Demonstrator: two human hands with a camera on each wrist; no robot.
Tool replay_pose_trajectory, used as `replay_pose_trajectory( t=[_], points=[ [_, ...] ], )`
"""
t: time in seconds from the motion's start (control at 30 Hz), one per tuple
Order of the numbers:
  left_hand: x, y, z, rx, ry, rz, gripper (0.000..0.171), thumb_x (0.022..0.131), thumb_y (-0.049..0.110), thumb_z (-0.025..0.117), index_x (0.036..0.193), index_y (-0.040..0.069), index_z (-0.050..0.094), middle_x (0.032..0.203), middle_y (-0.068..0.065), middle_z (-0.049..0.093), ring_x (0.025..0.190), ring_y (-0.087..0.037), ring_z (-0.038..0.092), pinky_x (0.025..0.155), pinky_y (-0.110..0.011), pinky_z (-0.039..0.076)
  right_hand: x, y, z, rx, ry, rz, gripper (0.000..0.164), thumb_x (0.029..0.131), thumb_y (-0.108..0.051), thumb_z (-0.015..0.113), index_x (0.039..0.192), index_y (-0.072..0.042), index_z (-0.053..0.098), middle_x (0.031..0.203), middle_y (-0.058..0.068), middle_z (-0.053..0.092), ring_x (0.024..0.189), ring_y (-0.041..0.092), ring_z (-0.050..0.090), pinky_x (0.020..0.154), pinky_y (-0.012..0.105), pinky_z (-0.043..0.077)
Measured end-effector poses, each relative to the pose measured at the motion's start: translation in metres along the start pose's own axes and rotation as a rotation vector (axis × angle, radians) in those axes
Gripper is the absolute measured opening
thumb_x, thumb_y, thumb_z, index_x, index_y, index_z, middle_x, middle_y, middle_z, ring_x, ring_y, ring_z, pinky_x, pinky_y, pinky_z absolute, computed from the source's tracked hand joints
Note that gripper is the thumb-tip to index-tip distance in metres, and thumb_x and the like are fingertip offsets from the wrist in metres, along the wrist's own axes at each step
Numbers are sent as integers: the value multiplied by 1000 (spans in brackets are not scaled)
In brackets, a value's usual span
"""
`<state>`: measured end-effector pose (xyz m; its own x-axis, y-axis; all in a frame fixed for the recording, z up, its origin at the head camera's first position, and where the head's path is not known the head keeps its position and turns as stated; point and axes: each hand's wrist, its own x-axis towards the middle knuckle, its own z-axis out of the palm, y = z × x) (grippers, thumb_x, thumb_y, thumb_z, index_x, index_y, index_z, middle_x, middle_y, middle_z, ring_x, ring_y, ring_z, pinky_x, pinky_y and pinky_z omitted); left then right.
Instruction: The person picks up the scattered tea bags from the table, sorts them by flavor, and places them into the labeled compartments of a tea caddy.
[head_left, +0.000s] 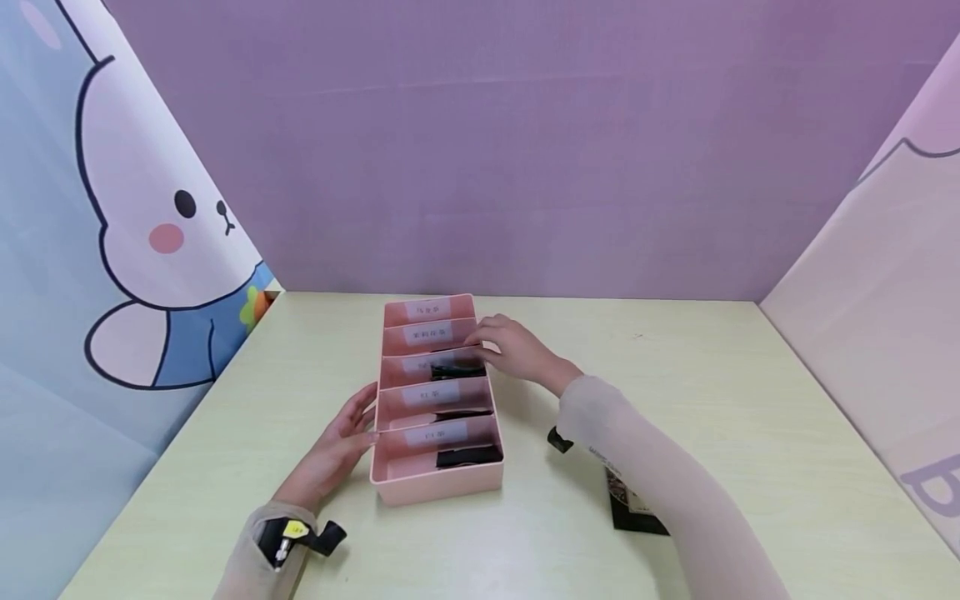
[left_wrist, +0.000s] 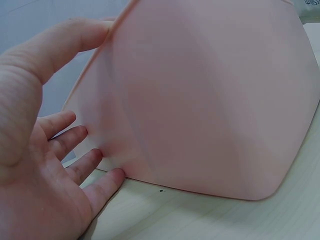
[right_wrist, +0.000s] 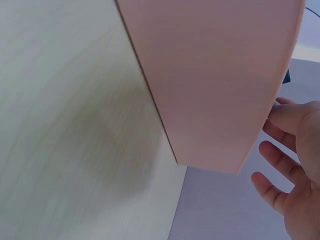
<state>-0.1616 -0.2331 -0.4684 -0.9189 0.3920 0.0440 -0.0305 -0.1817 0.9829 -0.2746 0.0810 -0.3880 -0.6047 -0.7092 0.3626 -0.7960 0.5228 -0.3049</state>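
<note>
A pink divided box (head_left: 438, 487) stands on the table, its several compartments each bearing a white label with printed characters. Black packets lie in the front compartment, a packet (head_left: 469, 456), and in the middle one, a packet (head_left: 457, 372); dark edges show in others. My left hand (head_left: 341, 450) rests against the box's left side, thumb at the rim and fairly straight fingers (left_wrist: 85, 162) touching the outer wall. My right hand (head_left: 517, 350) reaches over the right rim near the second compartment from the back. Its thumb and forefinger tips are partly hidden; whether they pinch anything cannot be seen.
A dark patterned packet or box (head_left: 633, 508) lies right of the pink box, partly covered by the right sleeve (head_left: 660, 475). A purple backdrop (head_left: 525, 167) rises behind the table (head_left: 750, 400). Printed cloth panels border both sides.
</note>
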Motion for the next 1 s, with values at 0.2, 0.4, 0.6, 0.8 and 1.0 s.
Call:
replay_pose_trajectory(
  t=[0.2, 0.4, 0.6, 0.8, 1.0],
  points=[
    [1, 0, 1, 0, 8, -19, 78, 95, -5, 48, 158, 2, 3, 165, -19, 1, 143, -24, 21, 105, -20, 39, -19, 3, -11, 23, -2, 14, 21, 93, -9, 69, 113, -4, 71, 108, 7, 68, 104, 26, 60, 95, 41, 47],
    [1, 2, 2, 1, 20, -33, 79, 95, -4, 49, 158, 2, 3, 165, -19, 1, 147, -40, 5, 103, -18, 39, -40, 8, -19, 37, -10, 56, 24, 92, -10, 70, 115, -4, 70, 111, 8, 67, 107, 27, 59, 97, 45, 46],
    [1, 3, 3, 3, 22, -31, 79, 94, -3, 51, 158, 2, 4, 164, -19, 2, 146, -37, 10, 104, -19, 40, -63, 9, -20, 37, -60, 63, 25, 92, -13, 72, 115, -5, 69, 111, 5, 66, 107, 26, 60, 95, 44, 48],
    [0, 2, 3, 11, 34, -38, 79, 95, -4, 51, 159, 3, 4, 164, -19, 3, 145, -32, 16, 103, -19, 40, -84, 5, -25, 47, -124, 90, 28, 91, -15, 73, 117, -4, 68, 112, 6, 65, 107, 26, 59, 95, 45, 49],
    [0, 2, 1, 11, 29, -37, 79, 95, -3, 51, 159, 4, 5, 165, -18, 3, 146, -35, 12, 103, -19, 40, -107, 5, -32, 52, -212, 157, 34, 91, -17, 73, 121, -4, 65, 116, 7, 62, 112, 30, 57, 96, 49, 48]
  ],
)
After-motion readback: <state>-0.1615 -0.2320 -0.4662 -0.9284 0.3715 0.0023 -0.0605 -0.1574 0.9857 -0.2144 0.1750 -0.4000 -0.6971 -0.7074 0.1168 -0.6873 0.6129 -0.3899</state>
